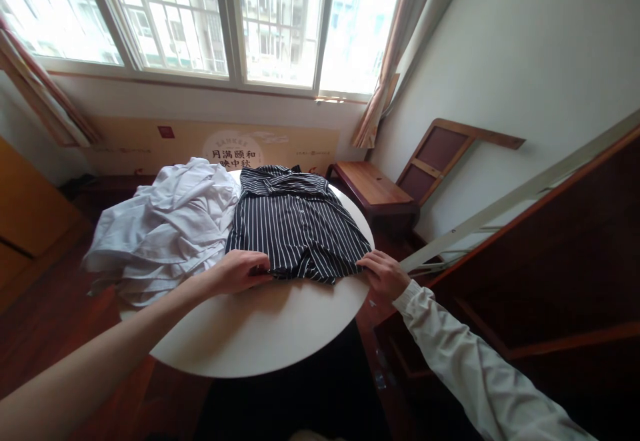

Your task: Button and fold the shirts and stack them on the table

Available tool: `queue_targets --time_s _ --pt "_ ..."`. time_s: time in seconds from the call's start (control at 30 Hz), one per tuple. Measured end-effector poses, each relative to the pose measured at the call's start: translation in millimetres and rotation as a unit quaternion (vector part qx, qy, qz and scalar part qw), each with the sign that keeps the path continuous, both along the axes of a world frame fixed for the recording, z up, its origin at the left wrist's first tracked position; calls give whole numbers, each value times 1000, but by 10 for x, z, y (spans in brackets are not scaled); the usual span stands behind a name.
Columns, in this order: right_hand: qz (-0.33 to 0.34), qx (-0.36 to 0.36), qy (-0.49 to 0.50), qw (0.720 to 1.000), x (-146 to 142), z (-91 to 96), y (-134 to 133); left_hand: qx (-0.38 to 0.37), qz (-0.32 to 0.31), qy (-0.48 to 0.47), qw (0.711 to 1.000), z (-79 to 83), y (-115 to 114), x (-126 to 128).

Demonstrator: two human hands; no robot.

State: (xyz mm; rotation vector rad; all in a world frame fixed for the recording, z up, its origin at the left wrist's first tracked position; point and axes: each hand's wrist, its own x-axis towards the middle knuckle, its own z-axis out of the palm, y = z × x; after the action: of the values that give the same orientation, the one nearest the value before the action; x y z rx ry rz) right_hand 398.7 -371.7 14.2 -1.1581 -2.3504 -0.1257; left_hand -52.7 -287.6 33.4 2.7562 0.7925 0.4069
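From your head view, the striped shirt lies flat on the round white tabletop, dark with thin white stripes running lengthwise and its button row facing up. Its collar points away toward the window and its hem sits nearest you, so the long axis runs straight out from you. Your left hand curls closed on the hem's near-left corner. Your right hand pinches the near-right corner at the tabletop's edge. A heap of white clothes touches the shirt's left side.
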Motion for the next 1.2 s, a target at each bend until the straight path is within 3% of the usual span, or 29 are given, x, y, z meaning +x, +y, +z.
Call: queue_targets --time_s 0.13,0.23,0.37,0.47,0.67,0.8,1.2 --pt "-3 -2 10 1000 -222 190 -60 -23 -4 1 1000 -35 -33 18" --pt "6 7 35 999 -591 263 -44 -11 -12 -5 1000 -72 -40 35" --pt "55 -8 22 998 -1150 199 100 -14 -19 -3 1000 -78 -56 41" --pt "65 -13 21 998 -1385 125 228 -15 -13 4 1000 -18 -73 1" --pt "61 -20 87 994 -1279 113 289 78 4 35 996 210 -71 -236" --pt "102 -46 43 993 -1170 97 227 79 -9 49 996 294 -63 -415" --pt "107 -37 80 990 -1080 86 147 80 -11 55 995 254 -36 -874"
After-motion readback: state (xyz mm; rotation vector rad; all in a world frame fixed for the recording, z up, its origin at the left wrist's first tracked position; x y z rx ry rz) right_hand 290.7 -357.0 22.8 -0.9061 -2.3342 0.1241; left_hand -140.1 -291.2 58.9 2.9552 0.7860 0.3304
